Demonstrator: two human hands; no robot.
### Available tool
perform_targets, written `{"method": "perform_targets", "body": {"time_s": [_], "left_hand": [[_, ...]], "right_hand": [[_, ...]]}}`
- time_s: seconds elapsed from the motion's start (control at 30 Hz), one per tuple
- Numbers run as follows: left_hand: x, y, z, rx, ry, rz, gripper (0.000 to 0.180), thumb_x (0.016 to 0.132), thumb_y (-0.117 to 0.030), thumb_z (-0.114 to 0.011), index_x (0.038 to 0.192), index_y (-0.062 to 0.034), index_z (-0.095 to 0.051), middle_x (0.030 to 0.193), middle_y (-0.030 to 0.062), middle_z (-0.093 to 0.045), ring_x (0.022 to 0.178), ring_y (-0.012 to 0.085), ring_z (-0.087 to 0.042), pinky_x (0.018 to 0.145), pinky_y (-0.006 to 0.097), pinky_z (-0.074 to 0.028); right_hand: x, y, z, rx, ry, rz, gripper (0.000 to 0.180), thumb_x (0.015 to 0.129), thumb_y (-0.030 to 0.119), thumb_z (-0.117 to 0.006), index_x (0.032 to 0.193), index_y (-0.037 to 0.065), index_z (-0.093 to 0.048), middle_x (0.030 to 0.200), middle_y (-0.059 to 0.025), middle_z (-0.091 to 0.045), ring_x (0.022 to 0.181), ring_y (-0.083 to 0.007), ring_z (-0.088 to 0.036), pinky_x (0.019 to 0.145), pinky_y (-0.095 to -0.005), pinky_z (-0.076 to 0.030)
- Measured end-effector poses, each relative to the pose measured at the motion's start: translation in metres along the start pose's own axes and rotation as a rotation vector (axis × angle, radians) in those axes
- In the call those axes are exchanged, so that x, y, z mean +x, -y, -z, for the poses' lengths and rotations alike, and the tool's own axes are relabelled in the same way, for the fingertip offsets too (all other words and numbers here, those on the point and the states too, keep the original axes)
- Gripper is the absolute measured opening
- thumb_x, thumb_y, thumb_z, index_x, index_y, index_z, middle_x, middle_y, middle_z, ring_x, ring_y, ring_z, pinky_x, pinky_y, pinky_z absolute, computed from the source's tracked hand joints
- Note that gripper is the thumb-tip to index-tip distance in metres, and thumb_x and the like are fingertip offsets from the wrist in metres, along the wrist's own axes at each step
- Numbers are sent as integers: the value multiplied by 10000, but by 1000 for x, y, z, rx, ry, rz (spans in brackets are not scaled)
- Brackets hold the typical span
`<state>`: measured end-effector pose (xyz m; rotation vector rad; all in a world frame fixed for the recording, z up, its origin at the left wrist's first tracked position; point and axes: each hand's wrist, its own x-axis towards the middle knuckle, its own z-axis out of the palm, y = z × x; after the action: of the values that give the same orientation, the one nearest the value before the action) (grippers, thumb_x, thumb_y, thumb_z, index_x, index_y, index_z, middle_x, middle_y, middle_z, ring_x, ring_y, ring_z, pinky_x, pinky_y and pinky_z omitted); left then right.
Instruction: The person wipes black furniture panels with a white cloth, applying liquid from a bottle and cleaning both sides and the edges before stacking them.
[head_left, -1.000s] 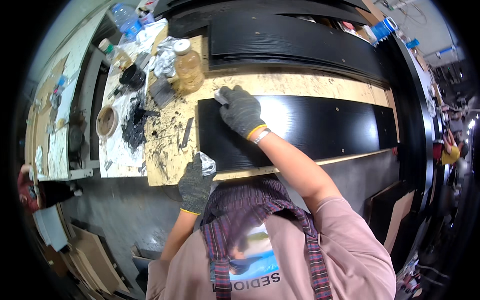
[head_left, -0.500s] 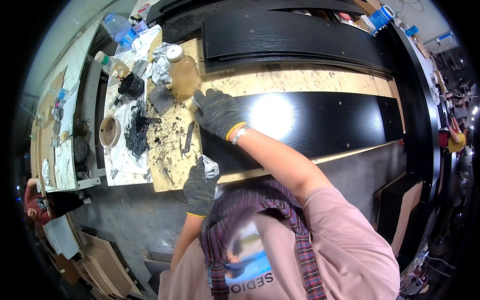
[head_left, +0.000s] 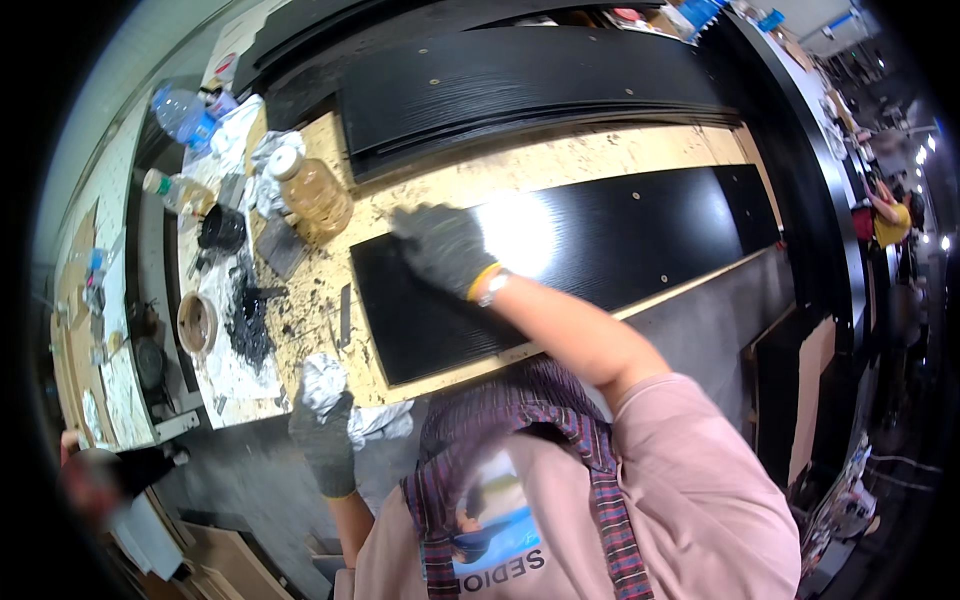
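1. The right grip (head_left: 443,245), a hand in a dark grey knitted glove with a yellow cuff, is lying over the left part of a long, glossy black wood-grained panel (head_left: 595,235), its fingertips reaching past the far edge. Blur is hiding whether they are spread or pinching anything.
2. The left grip (head_left: 325,445), gloved alike, is pinching a crumpled white cloth (head_left: 323,384) near the front edge of a pale wooden counter (head_left: 425,183).
3. More crumpled white fabric (head_left: 383,424) is showing just right of the left grip.
4. The panel is lying flat on the counter, stretching rightward from the right grip.
5. A clear bottle of amber liquid (head_left: 318,200) with a white cap is standing beyond and left of the right grip, a dark grey block (head_left: 281,248) beside it.
6. A thin black strip (head_left: 346,316) is lying beyond the left grip, left of the panel.
7. A stack of black panels (head_left: 545,88) is resting beyond the right grip.
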<state>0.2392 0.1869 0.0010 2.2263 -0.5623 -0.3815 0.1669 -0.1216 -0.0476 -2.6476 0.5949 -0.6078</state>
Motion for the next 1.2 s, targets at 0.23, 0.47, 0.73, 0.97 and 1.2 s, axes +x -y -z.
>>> {"method": "perform_targets", "body": {"time_s": [0.23,0.47,0.73,0.97,1.2], "left_hand": [[6,-76,-5,-142,15,-297,322,753,-61,-795,1039,46,-692,910,96,-716,809,198,-662,771,352,-527],[11,-201,-168,-399,308,-225,340,826,-13,-714,1164,27,-695,972,72,-738,899,149,-684,834,293,-528],[17,-243,-365,456,221,-794,582,784,-238,-717,1337,-92,-608,1350,148,-600,1262,357,-529,1091,484,-392],[16,-255,-387,582,213,-772,586,823,-232,-656,1383,-82,-571,1412,175,-550,1328,375,-474,1178,506,-290],[16,-255,-392,626,160,-798,578,825,-213,-656,1383,-90,-571,1419,164,-549,1329,367,-481,1177,512,-297]], "right_hand": [[-66,-202,138,-517,20,-589,398,992,374,-502,1248,118,-669,998,-164,-717,950,-326,-697,844,-419,-560],[-69,-158,124,-123,60,-189,447,943,304,-544,1321,74,-605,1048,-149,-700,936,-322,-683,861,-438,-531],[-166,-439,274,-516,-168,-588,416,988,314,-536,1249,14,-658,1091,-208,-719,1007,-330,-699,893,-410,-550],[-194,-488,321,1671,-497,-968,372,972,224,-616,1292,34,-605,1042,-156,-704,864,-267,-669,758,-396,-566],[-208,-524,312,2100,-396,-736,378,994,260,-586,1287,22,-598,1094,-176,-681,917,-299,-657,832,-431,-567]]}}
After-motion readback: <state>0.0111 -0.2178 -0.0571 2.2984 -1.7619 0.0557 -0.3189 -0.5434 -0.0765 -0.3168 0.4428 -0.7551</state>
